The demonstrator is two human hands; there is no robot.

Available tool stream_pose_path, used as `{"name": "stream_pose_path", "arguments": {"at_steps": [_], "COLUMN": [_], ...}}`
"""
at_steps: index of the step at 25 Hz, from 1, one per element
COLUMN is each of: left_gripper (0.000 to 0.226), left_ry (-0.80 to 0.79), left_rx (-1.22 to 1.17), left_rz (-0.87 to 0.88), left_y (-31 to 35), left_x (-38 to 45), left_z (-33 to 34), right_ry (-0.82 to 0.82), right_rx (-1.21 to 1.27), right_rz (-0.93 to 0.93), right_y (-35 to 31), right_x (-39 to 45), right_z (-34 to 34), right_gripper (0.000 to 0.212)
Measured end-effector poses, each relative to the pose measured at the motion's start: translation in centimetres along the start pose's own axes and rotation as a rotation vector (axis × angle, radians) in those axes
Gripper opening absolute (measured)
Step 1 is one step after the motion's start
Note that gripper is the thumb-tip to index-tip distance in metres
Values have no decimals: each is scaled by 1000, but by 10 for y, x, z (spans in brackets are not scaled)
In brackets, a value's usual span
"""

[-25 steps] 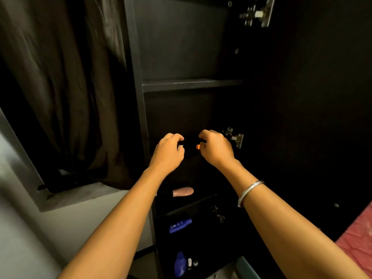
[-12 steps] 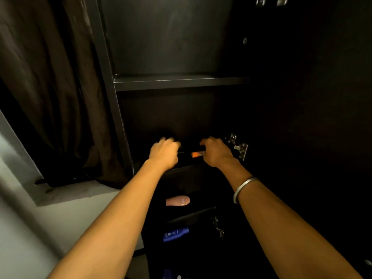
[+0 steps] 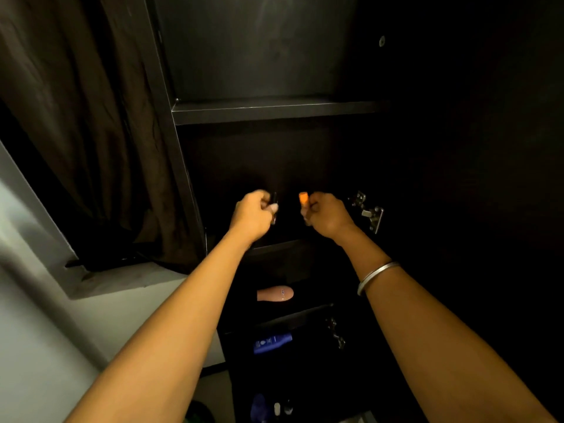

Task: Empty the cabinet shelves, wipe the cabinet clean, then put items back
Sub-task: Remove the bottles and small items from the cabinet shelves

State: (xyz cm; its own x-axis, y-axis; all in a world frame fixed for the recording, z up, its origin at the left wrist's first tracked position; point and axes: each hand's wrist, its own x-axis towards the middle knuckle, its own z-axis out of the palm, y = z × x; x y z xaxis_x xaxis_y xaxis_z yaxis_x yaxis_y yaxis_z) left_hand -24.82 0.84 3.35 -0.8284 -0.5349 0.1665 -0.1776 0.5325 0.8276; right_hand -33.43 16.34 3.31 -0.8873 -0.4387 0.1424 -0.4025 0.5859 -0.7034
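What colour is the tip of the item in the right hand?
Orange tip, in the right hand; head view.

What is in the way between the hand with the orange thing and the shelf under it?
Nothing visible. The right hand grips the orange-tipped item just above the dark shelf, with only open space between them. The left hand, apart to the side, grips a small dark item.

You have two hands up inside the dark cabinet [image 3: 183,178]: your left hand [image 3: 251,213] and your right hand [image 3: 328,215]. One silver bangle [image 3: 377,274] sits on your right forearm. You can count two metal hinges [image 3: 369,212], one pink tube [image 3: 274,293], one blue tube [image 3: 272,343], and one orange-tipped item [image 3: 303,198] in your right hand.
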Motion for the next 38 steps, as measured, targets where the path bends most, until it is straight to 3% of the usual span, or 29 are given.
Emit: {"name": "stream_pose_path", "arguments": {"at_steps": [1, 4, 8, 12, 17, 21, 26, 30, 38], "left_gripper": [5, 15, 1, 15, 15, 16, 20, 26, 21], "left_ry": [-20, -137, -321, -344, -353, -384, -471, -536, -629], "left_rx": [-149, -380, -358, -347, -39, 195, 372, 545, 891], "left_rz": [-17, -98, -153, -163, -186, -211, -134, -139, 58], "left_y": [5, 17, -8, -64, -130, -183, -246, -291, -309], "left_x": [-8, -44, -88, -124, -157, -177, -182, -180, -169], "left_z": [-2, -13, -12, 15, 60, 123, 184, 215, 257], "right_ry": [8, -37, -94, -218, -313, -396, -382, -371, -360], "right_rx": [125, 361, 357, 241, 46, -222, -290, -266, -269], "right_rz": [49, 129, 156, 289, 390, 325, 233, 169, 162], "right_y": [-4, -21, -22, 14, 92, 171, 257, 293, 321], "right_x": [-9, -48, -102, -130, -150, -168, -192, -203, -202], "right_z": [0, -4, 6, 40, 97, 150, 213, 256, 289], "right_gripper": [5, 9, 7, 10, 15, 17, 16, 13, 12]}}
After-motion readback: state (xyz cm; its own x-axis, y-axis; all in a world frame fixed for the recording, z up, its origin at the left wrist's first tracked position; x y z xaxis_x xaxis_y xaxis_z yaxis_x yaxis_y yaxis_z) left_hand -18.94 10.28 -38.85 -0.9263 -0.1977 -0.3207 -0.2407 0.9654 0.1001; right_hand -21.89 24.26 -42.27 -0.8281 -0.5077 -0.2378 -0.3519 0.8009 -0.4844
